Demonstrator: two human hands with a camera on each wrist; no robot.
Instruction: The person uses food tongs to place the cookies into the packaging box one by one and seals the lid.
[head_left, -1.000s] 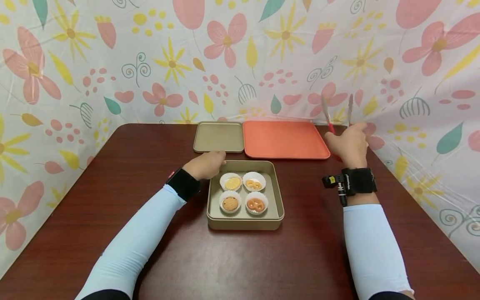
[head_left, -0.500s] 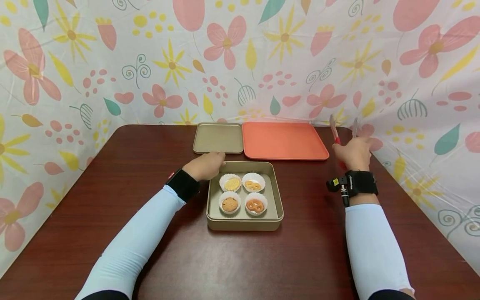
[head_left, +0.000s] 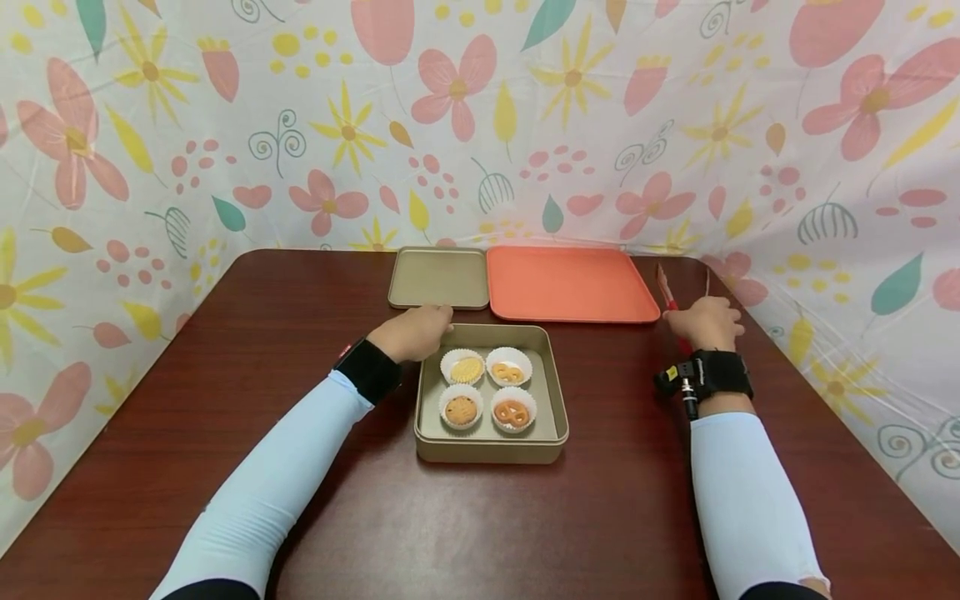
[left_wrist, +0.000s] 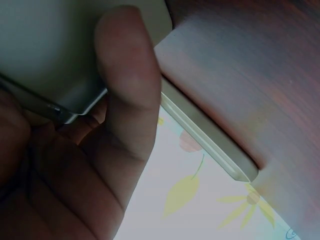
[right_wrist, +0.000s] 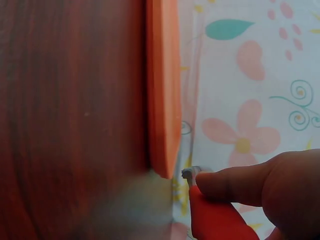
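My left hand (head_left: 415, 331) holds the back left corner of a shallow beige metal box (head_left: 491, 451); its thumb (left_wrist: 127, 60) lies against the box wall in the left wrist view. Inside the box are several white paper cups with a yellow round biscuit (head_left: 467, 369), pale pretzel-shaped biscuits (head_left: 507, 372), a speckled cookie (head_left: 461, 409) and a brown pretzel (head_left: 512, 412). At the far right, my right hand (head_left: 708, 323) holds red-handled tongs (right_wrist: 217, 217) low at the table, thumb on the handle. Their two tips point away from me, spread apart.
An orange tray (head_left: 573, 283) lies at the back of the brown table (head_left: 337, 517), left of the tongs. Beside it lies a small beige tray or lid (head_left: 438, 277), just behind the box. A flower-patterned cloth (head_left: 480, 125) hangs behind the table.
My right hand has come down and slightly towards me with the tongs, whose tips have sunk from the cloth to near the table. My left hand has stayed at the box.
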